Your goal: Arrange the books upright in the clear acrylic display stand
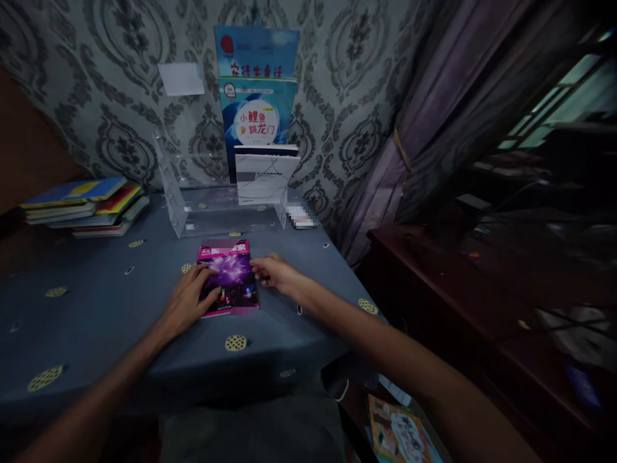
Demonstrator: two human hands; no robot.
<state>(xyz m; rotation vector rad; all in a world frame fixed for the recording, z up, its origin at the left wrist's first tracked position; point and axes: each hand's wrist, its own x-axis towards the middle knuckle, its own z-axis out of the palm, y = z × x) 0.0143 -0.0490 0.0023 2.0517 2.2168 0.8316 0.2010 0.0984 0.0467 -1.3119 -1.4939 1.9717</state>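
A book with a purple and pink cover [236,273] lies on the table in front of me. My left hand [190,299] rests on its left side, fingers spread over the cover. At the book's right edge, my right hand [276,271] has its fingers curled, with thumb and forefinger pinched at the cover's edge. Just behind the book stands a clear acrylic book rack [212,222]. It holds a tall blue book [284,51], a teal book [255,119] and a whitish book [263,180], all upright toward its right side.
A stack of books [91,202] sits at the table's back left. The patterned blue tablecloth [120,308] covers the table. Right of the table are a purple curtain [376,154] and a dark red cabinet [434,289]. An orange book [398,427] lies low at the right.
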